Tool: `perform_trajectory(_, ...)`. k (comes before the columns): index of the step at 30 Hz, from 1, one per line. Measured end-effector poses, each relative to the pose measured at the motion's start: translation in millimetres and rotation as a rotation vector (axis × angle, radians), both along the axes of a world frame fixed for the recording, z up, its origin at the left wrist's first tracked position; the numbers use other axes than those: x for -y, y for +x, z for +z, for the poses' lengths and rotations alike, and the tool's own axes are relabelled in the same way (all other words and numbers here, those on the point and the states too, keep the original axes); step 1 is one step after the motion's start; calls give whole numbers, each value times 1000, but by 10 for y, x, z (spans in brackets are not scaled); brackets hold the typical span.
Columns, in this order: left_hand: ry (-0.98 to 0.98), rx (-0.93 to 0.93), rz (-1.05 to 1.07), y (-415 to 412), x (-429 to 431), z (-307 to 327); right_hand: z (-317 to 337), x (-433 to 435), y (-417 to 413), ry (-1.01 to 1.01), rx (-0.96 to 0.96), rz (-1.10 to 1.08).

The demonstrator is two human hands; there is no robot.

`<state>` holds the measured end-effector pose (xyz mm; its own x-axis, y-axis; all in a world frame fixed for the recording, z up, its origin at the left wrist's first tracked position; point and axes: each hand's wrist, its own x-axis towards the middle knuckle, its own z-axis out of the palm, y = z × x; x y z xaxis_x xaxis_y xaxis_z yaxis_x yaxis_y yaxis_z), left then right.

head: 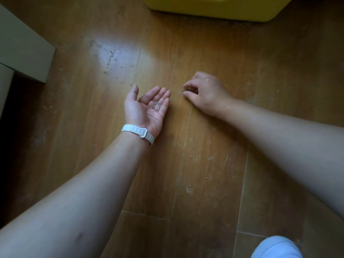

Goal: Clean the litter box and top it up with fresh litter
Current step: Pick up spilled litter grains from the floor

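There are two hands, the left hand [147, 107] and the right hand [203, 93]. There is one yellow box [214, 6], one white wristband [138, 133] and one white shoe [277, 247]. The little litter bits [156, 105] are too small to count.

The person is wearing no sleeves; both forearms are showing bare up to the frame edge. A white segmented band [138, 132] with an oval loop is circling the left wrist. A pale blue-white slipper [277, 247] is showing at the lower right corner. The hands are wearing no gloves or rings.
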<state>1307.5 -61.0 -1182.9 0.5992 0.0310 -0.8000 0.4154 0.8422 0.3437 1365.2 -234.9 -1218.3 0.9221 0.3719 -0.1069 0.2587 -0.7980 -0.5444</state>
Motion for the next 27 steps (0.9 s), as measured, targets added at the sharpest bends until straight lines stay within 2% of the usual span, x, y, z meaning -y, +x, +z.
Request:
perform_trajectory(14, -9, 4, -1, 58, -31, -40, -110, -167, -19, 9, 77, 1)
perform_trajectory(24, -8, 14, -10, 38, 13, 32, 8, -246, -10, -163, 5, 41)
perform_trajectory(27, 8, 31, -15, 14, 16, 61, 71, -262, -106, -87, 10, -19)
